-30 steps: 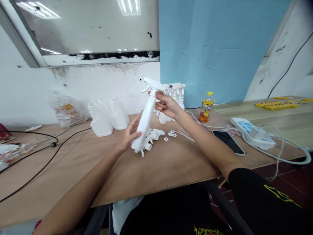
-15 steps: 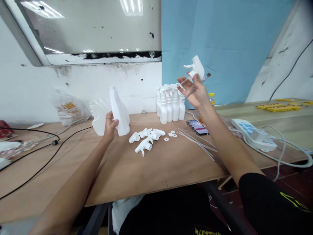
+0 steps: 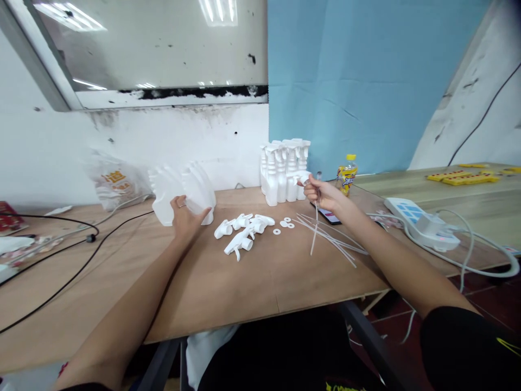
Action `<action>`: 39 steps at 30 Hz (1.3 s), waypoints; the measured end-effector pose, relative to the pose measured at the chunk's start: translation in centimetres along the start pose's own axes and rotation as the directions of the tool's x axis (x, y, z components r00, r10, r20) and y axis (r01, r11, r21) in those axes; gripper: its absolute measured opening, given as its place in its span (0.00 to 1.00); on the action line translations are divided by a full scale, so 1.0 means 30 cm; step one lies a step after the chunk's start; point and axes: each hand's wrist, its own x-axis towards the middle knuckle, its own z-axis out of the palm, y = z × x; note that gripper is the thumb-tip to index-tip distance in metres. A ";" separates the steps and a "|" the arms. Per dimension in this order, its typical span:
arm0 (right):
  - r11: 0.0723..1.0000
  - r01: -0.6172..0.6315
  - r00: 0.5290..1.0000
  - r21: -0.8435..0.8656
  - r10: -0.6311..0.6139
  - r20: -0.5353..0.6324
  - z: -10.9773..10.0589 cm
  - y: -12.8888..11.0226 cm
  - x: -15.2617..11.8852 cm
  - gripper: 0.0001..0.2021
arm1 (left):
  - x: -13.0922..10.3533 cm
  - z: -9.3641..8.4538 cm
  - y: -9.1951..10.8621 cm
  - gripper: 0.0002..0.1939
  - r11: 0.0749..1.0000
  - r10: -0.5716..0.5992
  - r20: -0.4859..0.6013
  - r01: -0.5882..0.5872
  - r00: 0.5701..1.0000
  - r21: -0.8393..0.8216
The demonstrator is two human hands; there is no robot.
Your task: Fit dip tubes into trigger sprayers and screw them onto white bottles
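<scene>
My left hand is around the lower part of a white bottle, its thumb and fingers on opposite sides. That bottle stands among other capless white bottles at the left. In my right hand is a white spray head, held between fingers and thumb, with a thin tube hanging below it. Several loose spray heads lie mid-table. Beside them are small white rings and several thin white tubes.
Bottles with spray heads stand near the wall. A phone lies partly behind my right hand. Farther right are a yellow-capped drink bottle and a power strip with cables. A plastic bag sits at the left.
My right hand has moved down and inward with the spray head, whose tube now hangs down. The bottle at my left hand has gone down among the others, and that hand's fingers are wider.
</scene>
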 end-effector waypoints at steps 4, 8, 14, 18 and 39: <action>0.981 -0.166 0.986 -0.100 0.165 -0.024 -0.010 0.030 0.015 0.20 | 0.000 0.010 -0.013 0.51 0.995 0.080 -0.063 -0.076 0.995 0.057; 0.936 -0.286 0.958 -0.204 0.280 -0.056 -0.022 0.040 0.019 0.22 | 0.003 0.002 -0.014 0.43 0.966 0.212 -0.079 -0.196 0.974 0.170; 0.907 -0.255 0.966 -0.334 0.229 -0.116 -0.046 0.064 0.031 0.22 | -0.009 -0.015 0.017 0.24 0.899 0.131 0.286 -0.235 0.949 0.369; 0.876 -0.185 0.978 -0.446 0.121 -0.168 -0.063 0.097 0.035 0.20 | -0.012 -0.013 0.015 0.28 0.902 0.028 0.376 -0.186 0.926 0.390; 0.658 0.230 0.915 -0.717 -0.397 -0.071 0.067 0.110 -0.018 0.09 | -0.092 -0.071 0.251 0.21 0.992 0.127 0.324 -0.129 0.937 -0.014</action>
